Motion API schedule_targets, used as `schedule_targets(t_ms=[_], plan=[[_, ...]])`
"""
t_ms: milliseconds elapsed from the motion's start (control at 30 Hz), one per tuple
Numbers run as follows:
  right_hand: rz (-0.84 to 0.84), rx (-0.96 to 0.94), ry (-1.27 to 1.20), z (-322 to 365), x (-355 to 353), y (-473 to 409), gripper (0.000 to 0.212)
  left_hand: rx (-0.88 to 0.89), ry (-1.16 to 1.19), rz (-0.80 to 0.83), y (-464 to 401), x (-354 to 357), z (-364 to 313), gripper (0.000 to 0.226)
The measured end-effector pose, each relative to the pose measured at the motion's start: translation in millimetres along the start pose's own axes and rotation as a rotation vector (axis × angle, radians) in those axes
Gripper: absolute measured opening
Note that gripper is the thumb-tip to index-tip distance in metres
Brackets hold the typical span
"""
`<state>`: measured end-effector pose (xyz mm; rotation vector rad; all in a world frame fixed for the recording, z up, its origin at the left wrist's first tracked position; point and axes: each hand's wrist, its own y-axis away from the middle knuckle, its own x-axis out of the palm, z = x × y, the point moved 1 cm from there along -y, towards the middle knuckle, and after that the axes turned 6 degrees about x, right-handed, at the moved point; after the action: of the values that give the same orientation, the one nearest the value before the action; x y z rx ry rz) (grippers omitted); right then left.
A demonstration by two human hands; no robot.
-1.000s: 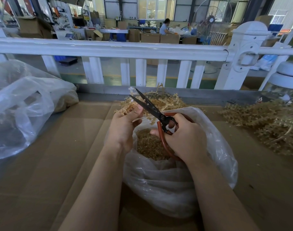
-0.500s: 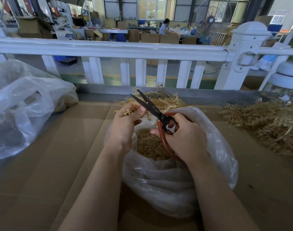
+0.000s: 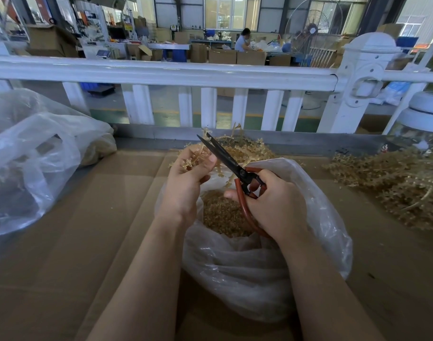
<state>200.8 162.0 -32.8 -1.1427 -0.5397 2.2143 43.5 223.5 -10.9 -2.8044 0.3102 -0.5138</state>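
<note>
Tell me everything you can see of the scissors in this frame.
The scissors have long black metal blades and big red-brown looped handles. The right hand grips the handles. The blades point up-left, away from the person, tips slightly parted, above an open clear plastic bag of tan cuttings. The left hand holds a tan plastic sprig right beside the blades.

A flat cardboard sheet (image 3: 63,279) covers the work surface. At 9 o'clock a crumpled clear plastic bag (image 3: 33,168) lies on it. At 3 o'clock sits a loose heap of tan plastic sprigs (image 3: 392,183), with a white-lidded glass jar (image 3: 424,119) just behind it. A white railing (image 3: 161,73) runs across at 12 o'clock, its post (image 3: 360,80) towards 2. Beyond it stand cardboard boxes (image 3: 223,56), a seated person (image 3: 242,41) and a standing fan (image 3: 311,30).
</note>
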Motion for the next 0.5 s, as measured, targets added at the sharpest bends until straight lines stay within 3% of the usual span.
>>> schedule_targets(t_ms=[167,500], plan=[[-0.004,0.01,0.004,1.4,-0.9,0.4,0.067,-0.009,0.136,-0.016,-0.6,0.4,-2.4,0.004],[0.049,0.0,0.031,1.2,-1.2,-0.9,0.072,0.006,0.035,-0.004,-1.1,-1.2,0.8,0.006]])
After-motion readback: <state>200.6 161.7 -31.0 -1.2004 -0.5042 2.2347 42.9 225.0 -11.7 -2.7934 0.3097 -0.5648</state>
